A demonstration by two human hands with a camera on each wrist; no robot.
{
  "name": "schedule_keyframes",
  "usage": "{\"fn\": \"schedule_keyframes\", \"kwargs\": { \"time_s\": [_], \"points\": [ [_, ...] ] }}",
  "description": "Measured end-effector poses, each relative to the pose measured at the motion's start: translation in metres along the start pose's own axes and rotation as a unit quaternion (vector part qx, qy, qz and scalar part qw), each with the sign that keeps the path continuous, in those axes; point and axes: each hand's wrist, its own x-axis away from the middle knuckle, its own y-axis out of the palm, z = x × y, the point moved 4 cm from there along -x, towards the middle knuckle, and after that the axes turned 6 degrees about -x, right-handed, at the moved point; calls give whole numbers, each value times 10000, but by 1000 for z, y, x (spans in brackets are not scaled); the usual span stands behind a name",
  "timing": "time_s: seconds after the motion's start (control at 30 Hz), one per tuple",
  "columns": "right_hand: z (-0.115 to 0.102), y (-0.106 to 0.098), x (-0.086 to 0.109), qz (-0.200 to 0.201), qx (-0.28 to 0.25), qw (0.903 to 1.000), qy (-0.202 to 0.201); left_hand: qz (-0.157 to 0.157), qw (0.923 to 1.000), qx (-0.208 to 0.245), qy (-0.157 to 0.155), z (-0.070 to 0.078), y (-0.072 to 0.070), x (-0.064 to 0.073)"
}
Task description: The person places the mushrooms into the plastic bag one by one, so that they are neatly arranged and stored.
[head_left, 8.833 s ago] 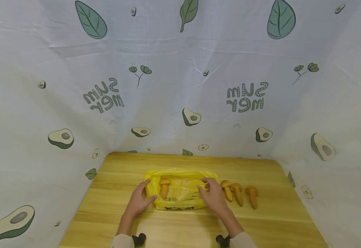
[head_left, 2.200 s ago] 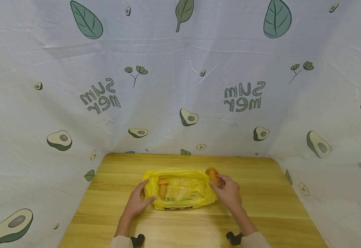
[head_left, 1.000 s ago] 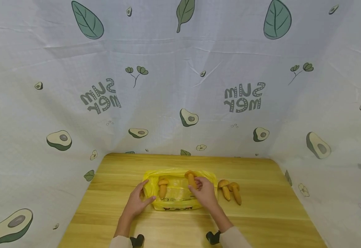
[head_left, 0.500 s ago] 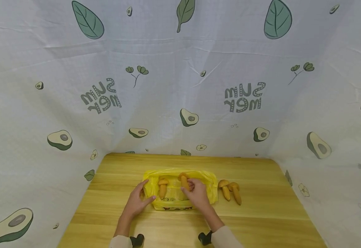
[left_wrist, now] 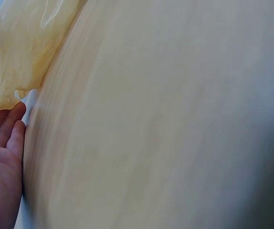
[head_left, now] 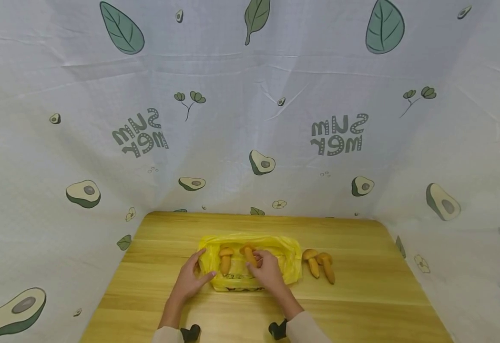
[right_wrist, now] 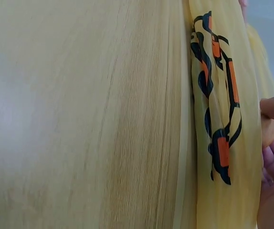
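Observation:
A yellow plastic bag (head_left: 293, 270) lies on the wooden table with its mouth spread open. My left hand (head_left: 189, 280) holds the bag's left end, thumb on the near rim and fingers on the left rim. In the left wrist view, the outer fingers of that hand (left_wrist: 3, 152) extend below the crumpled bag corner. My right hand (head_left: 269, 272) pinches an orange mushroom (head_left: 250, 256) by its stem within the bag's mouth, cap pointing away from me. Another mushroom (head_left: 226, 261) lies in the bag to its left. The right wrist view shows the bag's printed side (right_wrist: 223, 105) hiding part of the right hand.
Two more mushrooms, one (head_left: 311, 263) beside the other (head_left: 326, 268), lie on the table (head_left: 361, 305) just right of the bag. A white curtain (head_left: 232, 133) with avocado and leaf prints surrounds the table at the back and sides.
My right hand picked up a mushroom from the right of the bag and carried it left over the opening, then lower into the bag. The left hand stays at the bag's left end.

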Motion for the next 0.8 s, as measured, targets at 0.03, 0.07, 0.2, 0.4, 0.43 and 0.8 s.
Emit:
{"fn": "schedule_keyframes", "kwargs": {
  "time_s": [0.03,0.07,0.2,0.4,0.43,0.8],
  "points": [
    [0,2,0,-45,-3,10000,44,9,10000,-3,3,0,0,0],
    [0,3,0,-86,-11,9999,55,12,10000,0,5,-1,0,0],
    [0,9,-2,-205,14,9997,149,9,10000,-18,6,-2,1,0],
    [-1,17,-5,-187,133,9996,148,51,10000,17,69,-3,2,0],
    [0,18,-5,-171,140,9996,182,56,10000,11,74,-3,2,0],
    [-3,29,-6,-46,317,9994,97,43,9999,51,93,-5,1,1]
  ]
}}
